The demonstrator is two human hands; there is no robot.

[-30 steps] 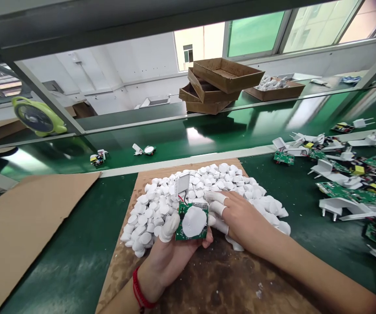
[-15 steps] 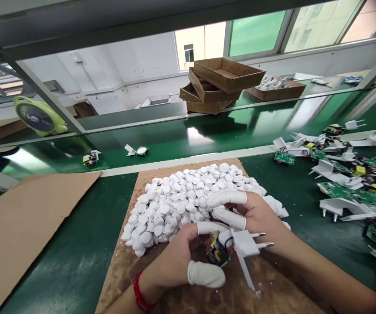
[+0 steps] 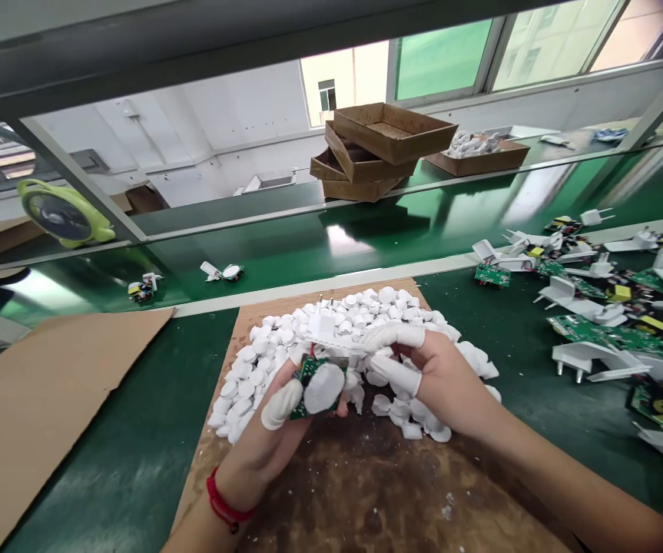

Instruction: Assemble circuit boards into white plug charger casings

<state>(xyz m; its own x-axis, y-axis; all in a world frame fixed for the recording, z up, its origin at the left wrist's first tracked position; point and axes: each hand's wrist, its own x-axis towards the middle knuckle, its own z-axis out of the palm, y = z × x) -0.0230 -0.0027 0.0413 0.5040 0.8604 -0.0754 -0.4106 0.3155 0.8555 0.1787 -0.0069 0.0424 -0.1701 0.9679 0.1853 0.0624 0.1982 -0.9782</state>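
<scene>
My left hand [image 3: 276, 430], with white finger cots and a red wrist cord, grips a small green circuit board [image 3: 308, 380] that carries a white round pad [image 3: 323, 386]. A white plug piece [image 3: 323, 326] hangs off the board at its far end by thin wires. My right hand [image 3: 432, 369], also in finger cots, pinches at the board's right edge, fingers curled over the pile. Both hands hover over a heap of white round pads [image 3: 359, 315] on a brown cardboard sheet [image 3: 377, 491].
Loose circuit boards [image 3: 596, 334] and white plug housings [image 3: 581, 357] litter the green bench at right. Two small assemblies [image 3: 223, 271] lie on the conveyor belt behind. Stacked cardboard trays [image 3: 382, 150] stand on the far shelf, a green fan [image 3: 63, 211] at left, flat cardboard [image 3: 37, 399] beside me.
The assembly has been turned over: half a second ago its plug prongs pointed right, now the board's padded face is up again. The assemblies on the belt have drifted left.
</scene>
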